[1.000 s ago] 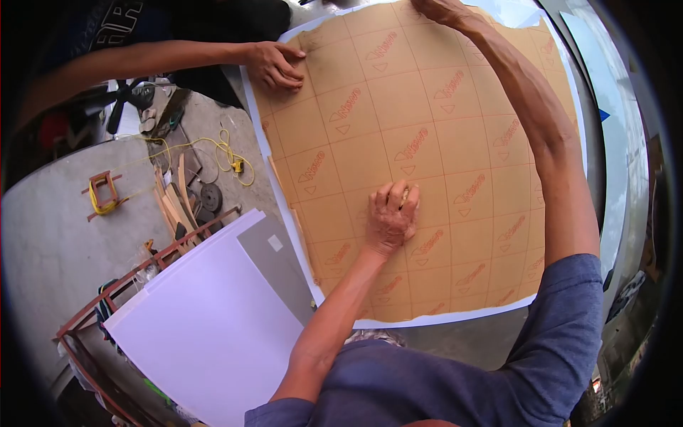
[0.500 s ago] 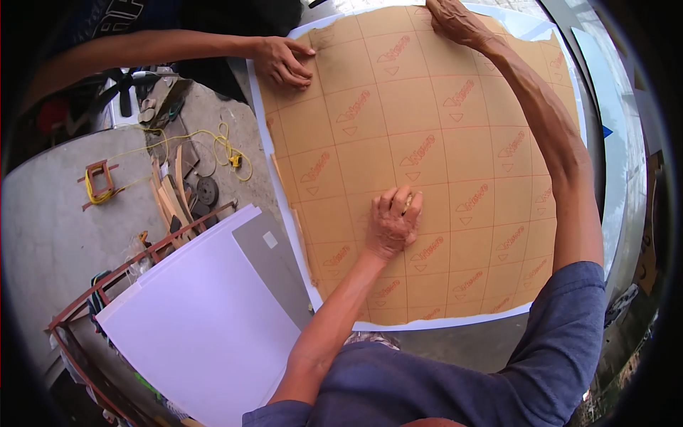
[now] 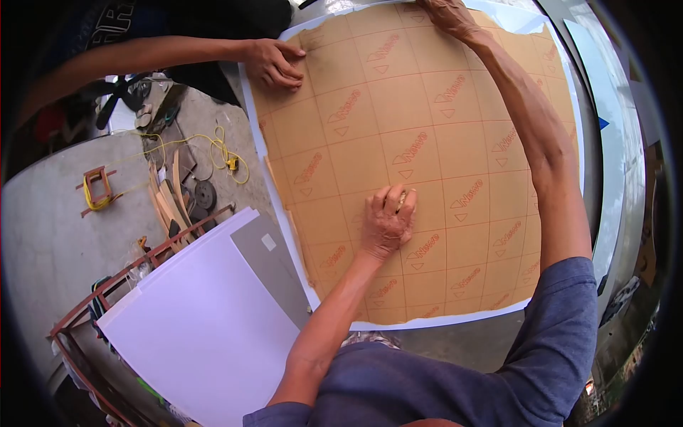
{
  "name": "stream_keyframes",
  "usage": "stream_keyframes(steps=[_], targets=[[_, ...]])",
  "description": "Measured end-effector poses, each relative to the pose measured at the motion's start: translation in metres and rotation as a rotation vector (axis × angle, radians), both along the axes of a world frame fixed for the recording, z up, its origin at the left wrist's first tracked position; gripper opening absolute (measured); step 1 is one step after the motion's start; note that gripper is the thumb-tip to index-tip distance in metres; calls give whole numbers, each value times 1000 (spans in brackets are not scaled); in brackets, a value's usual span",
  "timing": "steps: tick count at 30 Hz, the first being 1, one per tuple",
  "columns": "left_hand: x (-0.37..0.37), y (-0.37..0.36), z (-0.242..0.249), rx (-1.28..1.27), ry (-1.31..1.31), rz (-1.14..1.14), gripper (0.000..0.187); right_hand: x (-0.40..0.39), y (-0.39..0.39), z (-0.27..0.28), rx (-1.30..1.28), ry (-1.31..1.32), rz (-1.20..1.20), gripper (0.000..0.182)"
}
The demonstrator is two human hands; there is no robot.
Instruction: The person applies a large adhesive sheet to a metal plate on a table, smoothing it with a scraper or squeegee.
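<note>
A large brown paper sheet (image 3: 370, 160), printed with red grid lines and repeated red lettering, lies over a white sheet (image 3: 260, 135) that shows around its edges. My left hand (image 3: 388, 222) rests on the brown paper near its middle. Its fingers are curled in, and something small and yellowish shows between them, too little to name. My right arm reaches across the right side of the paper. At the far edge, my right hand (image 3: 447, 20) touches the paper, its fingertips cut off by the top of the view.
Another person's hand (image 3: 276, 65) lies on the paper's far left corner. White panels (image 3: 199, 320) lean over a rusty metal frame (image 3: 117, 285) at the left. On the concrete floor are wood strips (image 3: 167, 196), a yellow cord (image 3: 219, 146) and a reel (image 3: 98, 191).
The view has shifted slightly, so the paper and hands sit a little further left and up. My left hand stays curled on about the same spot of the paper.
</note>
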State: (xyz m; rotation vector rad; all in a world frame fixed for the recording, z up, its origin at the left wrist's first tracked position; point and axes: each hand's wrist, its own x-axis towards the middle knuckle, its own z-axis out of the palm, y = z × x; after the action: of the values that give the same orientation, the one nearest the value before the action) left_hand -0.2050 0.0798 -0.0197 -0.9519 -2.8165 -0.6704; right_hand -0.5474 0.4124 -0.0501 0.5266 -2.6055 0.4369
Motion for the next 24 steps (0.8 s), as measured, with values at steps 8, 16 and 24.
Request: stream_keyframes(steps=[8,16,24], targets=[[-2,-1,0,-5,4,-14,39,13,-12,9,126,-28,-49,14],[-3,-3,2,-10,6,-19,39,21,-15,10,-22,-54,-52,20],[1,-2,-5,-15,26,-10,47,48,-30,30,-265,-100,-142,25]])
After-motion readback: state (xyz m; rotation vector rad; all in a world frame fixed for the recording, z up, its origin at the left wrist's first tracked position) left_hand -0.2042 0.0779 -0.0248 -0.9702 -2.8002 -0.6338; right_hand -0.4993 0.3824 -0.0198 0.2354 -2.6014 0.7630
